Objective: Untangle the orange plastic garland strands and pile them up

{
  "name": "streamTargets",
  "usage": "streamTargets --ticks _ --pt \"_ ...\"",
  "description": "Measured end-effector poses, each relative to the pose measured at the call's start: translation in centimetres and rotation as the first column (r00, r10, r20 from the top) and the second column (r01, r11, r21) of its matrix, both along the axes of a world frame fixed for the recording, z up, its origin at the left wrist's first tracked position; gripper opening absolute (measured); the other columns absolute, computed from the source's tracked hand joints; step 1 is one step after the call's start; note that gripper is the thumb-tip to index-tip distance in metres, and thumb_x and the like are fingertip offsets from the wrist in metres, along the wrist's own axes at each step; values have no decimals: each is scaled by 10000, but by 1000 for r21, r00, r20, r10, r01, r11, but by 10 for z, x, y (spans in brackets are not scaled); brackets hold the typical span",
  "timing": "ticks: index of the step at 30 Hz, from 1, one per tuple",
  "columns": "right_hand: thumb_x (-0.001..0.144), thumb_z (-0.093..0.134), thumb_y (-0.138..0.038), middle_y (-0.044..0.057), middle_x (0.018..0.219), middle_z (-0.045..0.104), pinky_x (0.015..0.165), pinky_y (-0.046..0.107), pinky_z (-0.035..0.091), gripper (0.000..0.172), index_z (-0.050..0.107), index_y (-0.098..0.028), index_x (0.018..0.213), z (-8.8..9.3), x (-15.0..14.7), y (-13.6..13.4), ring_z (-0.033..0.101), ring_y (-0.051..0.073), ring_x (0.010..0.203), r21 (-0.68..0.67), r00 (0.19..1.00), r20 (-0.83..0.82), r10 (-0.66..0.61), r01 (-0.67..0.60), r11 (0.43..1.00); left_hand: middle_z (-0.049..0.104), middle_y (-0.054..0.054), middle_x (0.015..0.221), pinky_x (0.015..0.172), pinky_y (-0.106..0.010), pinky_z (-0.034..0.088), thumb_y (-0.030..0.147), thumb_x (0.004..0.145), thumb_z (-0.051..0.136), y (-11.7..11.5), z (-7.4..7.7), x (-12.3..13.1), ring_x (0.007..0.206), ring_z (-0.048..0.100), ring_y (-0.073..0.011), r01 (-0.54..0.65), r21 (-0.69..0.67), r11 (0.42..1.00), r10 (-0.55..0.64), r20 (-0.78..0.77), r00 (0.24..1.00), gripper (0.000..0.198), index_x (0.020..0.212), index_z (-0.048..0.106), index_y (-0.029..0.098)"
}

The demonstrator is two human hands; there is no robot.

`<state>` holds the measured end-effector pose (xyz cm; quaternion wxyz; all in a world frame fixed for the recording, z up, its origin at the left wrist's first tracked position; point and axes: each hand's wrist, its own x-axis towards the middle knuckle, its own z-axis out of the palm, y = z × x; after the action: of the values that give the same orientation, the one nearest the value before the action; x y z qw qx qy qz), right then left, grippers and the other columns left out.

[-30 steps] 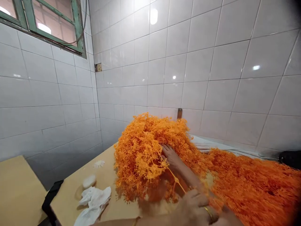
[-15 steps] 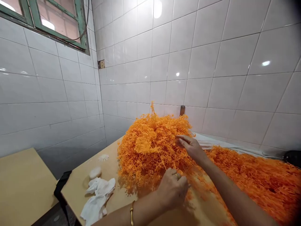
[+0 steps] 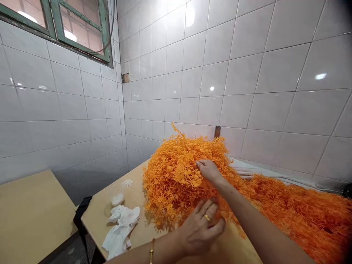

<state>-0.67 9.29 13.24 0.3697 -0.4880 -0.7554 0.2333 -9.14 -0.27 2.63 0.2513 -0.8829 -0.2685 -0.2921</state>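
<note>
Tan side table (image 3: 30, 212) at far left, partly in view. Above it, a green window frame (image 3: 53, 18) set in white wall tiles (image 3: 165, 110). Black strap (image 3: 82, 212) hangs at the near corner of the main table (image 3: 134, 198). On that table, left part: round white piece (image 3: 117, 199), crumpled white cloth (image 3: 122, 223) just beside it, and a small fringed white piece (image 3: 126, 183) slightly farther back. Socket (image 3: 125, 78) near the wall corner.

Orange mound (image 3: 170, 176) of branching sprigs: centre of the main table, one tip projecting above its top. Left hand (image 3: 202, 223), wearing a ring (image 3: 207, 217) and bracelet (image 3: 151, 249), is at the mound's near side; fingers curled and slightly blurred, thumb standing apart, grip fairly wide. Right hand (image 3: 210, 170) reaches across from the right, fingertips at the mound's upper front; grip narrow, cannot tell whether a sprig is pinched.

Brown strip (image 3: 217, 132) upright behind the mound. Farther right: white sheeting (image 3: 247, 168) along the wall; second, redder orange heap (image 3: 297, 209) spread before it.
</note>
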Motion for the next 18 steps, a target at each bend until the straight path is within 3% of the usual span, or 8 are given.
streamTargets --ticks 1,3,5,7,10,13,15,18 --pt "753 357 -388 -53 412 267 410 229 232 340 458 -180 503 4 5 1 244 81 378 27 1000 -17 -7 7 1000 423 -175 1170 903 -418 335 196 714 465 -3 2 -11 1168 310 -276 54 30 998 -56 74 996 314 1023 465 135" --pt "738 373 -402 -47 428 298 429 230 228 338 465 -177 503 12 11 2 274 86 403 75 999 -47 -19 23 997 427 -162 1130 874 -367 372 148 734 414 -5 12 -31 1127 362 -234 47 57 997 -62 296 953 253 985 447 142" --pt "724 383 -409 -38 448 337 447 231 237 337 487 -170 508 17 12 2 302 90 427 107 997 -74 -29 37 994 423 -144 1110 865 -339 381 103 758 366 2 24 -47 1086 398 -190 -92 24 996 65 534 843 263 1011 414 158" --pt "713 387 -413 -34 459 352 455 231 245 338 510 -162 523 21 10 1 311 92 440 128 995 -96 -35 48 991 362 -161 1196 917 -381 328 132 751 406 16 36 -57 1153 327 -212 -278 -68 958 255 641 724 387 1131 335 157" --pt "703 398 -418 -34 464 354 458 228 249 333 517 -157 534 25 4 -4 317 93 450 161 993 -115 -35 53 986 195 -174 1345 971 -471 205 207 650 549 45 43 -60 1245 139 -285 -525 -293 799 592 541 598 766 1292 136 142" --pt "703 420 -393 -36 458 347 454 224 246 314 481 -162 499 31 0 -16 328 91 450 237 998 -66 2 14 971 179 -125 1377 962 -501 189 183 558 620 72 42 -56 1248 113 -314 -671 -456 585 811 318 491 952 1331 65 195" --pt "716 420 -374 -38 450 334 441 220 241 314 451 -165 484 36 2 -29 321 85 437 282 999 -27 33 -24 959 209 -104 1374 930 -511 233 187 541 639 85 42 -55 1234 149 -333 -721 -494 485 870 191 454 974 1333 76 239" --pt "733 423 -378 -38 451 332 420 212 248 323 443 -165 491 49 15 -55 320 80 425 292 999 -29 23 -13 956 252 -94 1361 873 -511 295 216 658 553 101 47 -63 1197 243 -332 -754 -524 396 911 118 396 768 1318 166 277"
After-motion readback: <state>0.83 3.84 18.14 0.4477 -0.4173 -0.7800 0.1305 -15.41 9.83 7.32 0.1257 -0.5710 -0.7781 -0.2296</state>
